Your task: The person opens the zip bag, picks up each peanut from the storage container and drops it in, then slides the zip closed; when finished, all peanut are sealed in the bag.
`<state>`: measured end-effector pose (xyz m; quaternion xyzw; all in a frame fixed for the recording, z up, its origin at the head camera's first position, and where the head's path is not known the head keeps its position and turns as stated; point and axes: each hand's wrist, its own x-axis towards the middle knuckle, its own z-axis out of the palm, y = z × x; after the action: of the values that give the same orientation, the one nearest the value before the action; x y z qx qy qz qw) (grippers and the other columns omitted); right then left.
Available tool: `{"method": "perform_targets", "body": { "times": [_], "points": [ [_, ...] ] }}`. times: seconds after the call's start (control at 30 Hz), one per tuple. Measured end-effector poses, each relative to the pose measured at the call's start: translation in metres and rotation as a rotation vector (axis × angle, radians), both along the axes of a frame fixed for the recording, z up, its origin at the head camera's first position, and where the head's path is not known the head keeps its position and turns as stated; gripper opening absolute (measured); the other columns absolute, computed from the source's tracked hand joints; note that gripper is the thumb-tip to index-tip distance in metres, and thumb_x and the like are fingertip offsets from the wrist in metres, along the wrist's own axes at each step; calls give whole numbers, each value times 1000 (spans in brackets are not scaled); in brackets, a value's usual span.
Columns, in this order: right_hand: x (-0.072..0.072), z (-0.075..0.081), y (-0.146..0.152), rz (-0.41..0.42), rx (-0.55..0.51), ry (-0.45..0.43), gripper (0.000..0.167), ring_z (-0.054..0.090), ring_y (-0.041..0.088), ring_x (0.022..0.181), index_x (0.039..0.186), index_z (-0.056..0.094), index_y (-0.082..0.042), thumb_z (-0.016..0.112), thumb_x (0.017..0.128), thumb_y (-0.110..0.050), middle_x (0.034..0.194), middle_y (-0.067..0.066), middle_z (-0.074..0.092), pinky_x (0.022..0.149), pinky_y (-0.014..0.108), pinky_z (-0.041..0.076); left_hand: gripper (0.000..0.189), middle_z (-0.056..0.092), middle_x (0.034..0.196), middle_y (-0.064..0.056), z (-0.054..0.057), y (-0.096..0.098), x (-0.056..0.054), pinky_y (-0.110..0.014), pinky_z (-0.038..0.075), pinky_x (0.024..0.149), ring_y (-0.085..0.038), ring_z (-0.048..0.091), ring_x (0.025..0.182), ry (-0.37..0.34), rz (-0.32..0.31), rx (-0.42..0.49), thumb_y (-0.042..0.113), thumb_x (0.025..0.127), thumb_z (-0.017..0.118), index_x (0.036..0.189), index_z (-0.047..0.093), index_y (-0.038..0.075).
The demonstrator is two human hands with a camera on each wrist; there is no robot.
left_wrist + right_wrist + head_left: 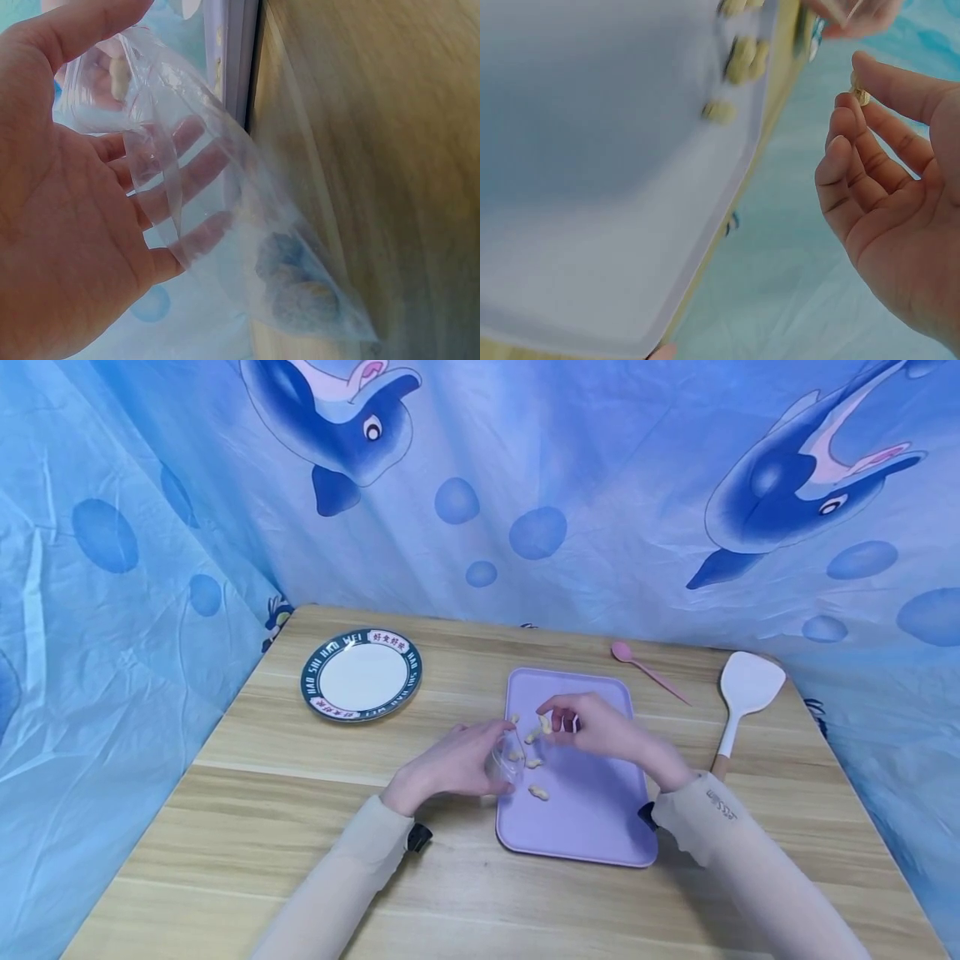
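My left hand (461,762) grips a clear plastic bag (217,202) by its mouth, at the left edge of the lilac tray (592,827). In the left wrist view the thumb is at the rim and the fingers show through the plastic. A few peanuts (300,292) lie in the bag's lower corner, blurred by the film. Over the tray, my right hand (600,725) pinches one peanut (861,94) between thumb and fingertips, close to the bag. Several loose peanuts (538,792) are scattered along the tray's left side.
A white plate with a dark green patterned rim (309,685) sits at the back left. Behind the tray lies a pink spoon (622,652). To the right is a white spatula (750,685) with a wooden handle. A blue dolphin-print curtain (600,443) hangs behind the table.
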<state>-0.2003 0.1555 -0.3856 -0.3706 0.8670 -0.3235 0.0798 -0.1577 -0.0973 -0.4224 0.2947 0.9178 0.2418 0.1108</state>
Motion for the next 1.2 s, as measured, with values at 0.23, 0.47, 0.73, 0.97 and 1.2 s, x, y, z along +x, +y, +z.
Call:
{"method": "perform_targets", "body": {
  "times": [0.23, 0.47, 0.73, 0.97, 1.2],
  "points": [
    [17, -3, -11, 40, -5, -39, 35, 57, 10, 65, 115, 68, 2, 78, 83, -3, 79, -5, 63, 60, 25, 50, 90, 57, 140, -5, 0, 0, 0, -50, 33, 109, -19, 52, 128, -1, -1, 9, 43, 76, 83, 149, 40, 11],
    [25, -10, -19, 91, -34, -73, 33, 55, 8, 66, 114, 67, 2, 78, 83, -3, 79, -5, 61, 60, 26, 50, 92, 56, 142, -5, 0, -1, 0, -50, 34, 108, -18, 51, 129, 6, -8, 15, 44, 75, 84, 149, 40, 11],
    [27, -19, -24, 101, 11, -74, 34, 53, 5, 66, 117, 67, 0, 78, 85, -5, 80, -8, 60, 61, 24, 48, 91, 58, 138, -4, 2, 0, 0, -49, 36, 106, -17, 53, 125, 13, -23, 17, 42, 75, 84, 148, 40, 11],
    [26, -22, -24, 93, 17, -70, 38, 54, 5, 66, 120, 67, 1, 78, 84, -5, 80, -8, 61, 61, 24, 48, 91, 54, 144, -5, 1, 1, 0, -50, 33, 109, -19, 51, 130, 5, -24, 19, 41, 75, 84, 149, 40, 11],
    [27, -21, -23, 102, 5, -76, 34, 53, 6, 65, 117, 67, 1, 78, 85, -5, 79, -7, 61, 60, 24, 47, 89, 55, 142, -6, 1, 1, -1, -49, 33, 109, -19, 51, 129, 1, -22, 18, 41, 76, 83, 148, 40, 12]
  ]
}}
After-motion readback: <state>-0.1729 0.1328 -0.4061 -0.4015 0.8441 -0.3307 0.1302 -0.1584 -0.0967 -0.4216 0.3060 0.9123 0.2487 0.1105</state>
